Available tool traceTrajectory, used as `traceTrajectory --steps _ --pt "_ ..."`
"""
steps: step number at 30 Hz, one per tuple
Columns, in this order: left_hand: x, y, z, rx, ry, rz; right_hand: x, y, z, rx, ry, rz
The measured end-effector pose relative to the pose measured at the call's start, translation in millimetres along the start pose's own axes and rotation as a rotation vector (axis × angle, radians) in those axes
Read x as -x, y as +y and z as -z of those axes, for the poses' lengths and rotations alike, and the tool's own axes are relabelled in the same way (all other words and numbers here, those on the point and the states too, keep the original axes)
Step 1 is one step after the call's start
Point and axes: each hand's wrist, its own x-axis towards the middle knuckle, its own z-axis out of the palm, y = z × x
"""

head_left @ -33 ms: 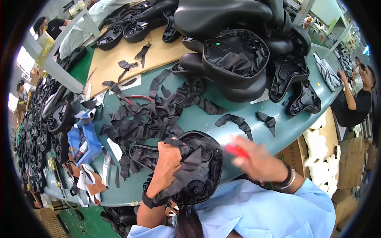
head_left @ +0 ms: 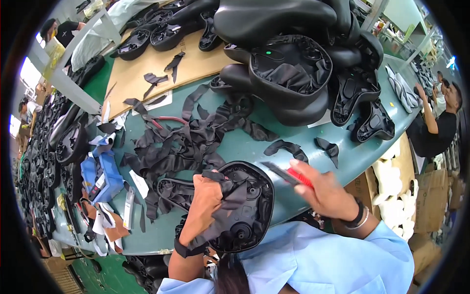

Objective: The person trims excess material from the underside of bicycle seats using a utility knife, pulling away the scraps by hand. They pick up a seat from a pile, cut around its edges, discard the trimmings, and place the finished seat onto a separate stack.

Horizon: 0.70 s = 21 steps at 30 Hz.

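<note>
In front of me, upside down at the near edge of the table, lies a black bicycle saddle (head_left: 262, 215), its hollow underside and dark plastic base facing up. My left hand (head_left: 205, 198) is closed on a loose strip of black cover material (head_left: 236, 198) that hangs over the base; some of it trails down along my wrist. To the right of the saddle, my right hand (head_left: 323, 191) grips a red-handled utility knife (head_left: 299, 177). Its dark blade points up and left, close to the saddle's rim but apart from it.
Black offcuts (head_left: 171, 147) cover the middle left of the green table (head_left: 245, 149). Stacked saddles (head_left: 289, 88) fill the back. A blue bin (head_left: 102, 179) and a white-handled cutter (head_left: 129, 208) lie left. A person (head_left: 438, 122) is at the right, beyond the table.
My right hand with the knife has shifted slightly up and right, and the blade now shows clearly. My left hand keeps its grip on the strip.
</note>
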Motion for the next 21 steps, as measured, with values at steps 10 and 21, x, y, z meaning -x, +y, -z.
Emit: traceTrajectory --steps 10,21 --pt "-47.3 67.3 30.7 1.135 0.438 0.556 17.3 -13.5 -23.2 0.648 -0.198 -0.157" --pt "-44.3 44.6 31.8 2.220 0.865 -0.405 9.7 -17.5 -23.4 0.647 -0.211 -0.316"
